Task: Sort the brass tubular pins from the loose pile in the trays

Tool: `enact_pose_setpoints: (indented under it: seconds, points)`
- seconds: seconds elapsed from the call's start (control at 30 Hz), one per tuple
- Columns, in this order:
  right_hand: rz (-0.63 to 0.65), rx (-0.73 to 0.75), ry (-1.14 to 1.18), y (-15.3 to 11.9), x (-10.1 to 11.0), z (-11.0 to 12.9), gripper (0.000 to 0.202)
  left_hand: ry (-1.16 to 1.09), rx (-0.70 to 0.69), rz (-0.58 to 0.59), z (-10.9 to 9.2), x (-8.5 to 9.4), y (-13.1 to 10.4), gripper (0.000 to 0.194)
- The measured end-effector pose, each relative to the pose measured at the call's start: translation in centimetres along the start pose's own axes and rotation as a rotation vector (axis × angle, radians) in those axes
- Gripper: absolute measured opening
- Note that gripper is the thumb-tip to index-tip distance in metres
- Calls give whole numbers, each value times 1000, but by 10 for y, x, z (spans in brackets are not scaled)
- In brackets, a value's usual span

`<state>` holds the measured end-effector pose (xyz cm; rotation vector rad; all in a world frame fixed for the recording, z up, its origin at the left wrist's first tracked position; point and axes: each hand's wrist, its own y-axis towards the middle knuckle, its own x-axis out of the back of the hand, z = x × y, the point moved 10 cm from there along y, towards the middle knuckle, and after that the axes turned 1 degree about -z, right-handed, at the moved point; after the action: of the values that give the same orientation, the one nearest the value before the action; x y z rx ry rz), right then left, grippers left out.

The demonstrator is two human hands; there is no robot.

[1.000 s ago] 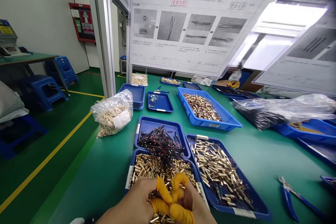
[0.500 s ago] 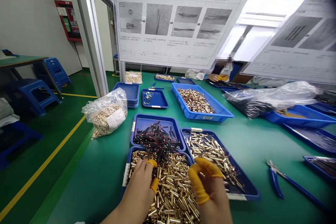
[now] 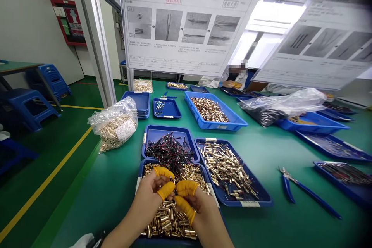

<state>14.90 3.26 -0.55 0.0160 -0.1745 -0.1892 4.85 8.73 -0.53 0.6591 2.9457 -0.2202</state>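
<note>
My left hand [image 3: 152,190] and my right hand [image 3: 196,203], both with yellow finger covers, meet fingertip to fingertip above a blue tray of brass sleeves [image 3: 167,221]. Between the thumb and finger of the left, the tip of a thin dark piece [image 3: 172,179] shows; the rest is hidden. The right hand's fingers are pinched close beside it, and what they hold is covered. Just behind lies a tray [image 3: 186,133] with a heap of black leads with red wires [image 3: 168,149]. To the right, another tray [image 3: 263,202] holds brass pieces, some with dark ends [image 3: 229,166].
Blue-handled pliers [image 3: 287,186] lie to the right. A clear bag of brass parts [image 3: 116,130] stands at left, near stacked trays [image 3: 142,104]. Farther back is a large blue bin [image 3: 232,126] of brass parts. Paper sheets [image 3: 177,42] hang in front. Another person's hand [image 3: 229,84] is across the table.
My right hand has moved left from over the sleeves' right side, its fingers closing toward the left fingertips. My left hand has turned and its fingertips now face the right hand. The view has shifted slightly.
</note>
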Motion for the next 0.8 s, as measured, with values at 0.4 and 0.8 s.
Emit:
enact_pose_setpoints:
  seconds: [0.4, 0.8]
  points:
    - [-89, 27, -4, 0, 13, -5, 25, 454, -260, -55, -17, 3, -2, 24]
    - [185, -118, 373, 1, -4, 11, 30, 243, -213, 59, -20, -6, -4, 5]
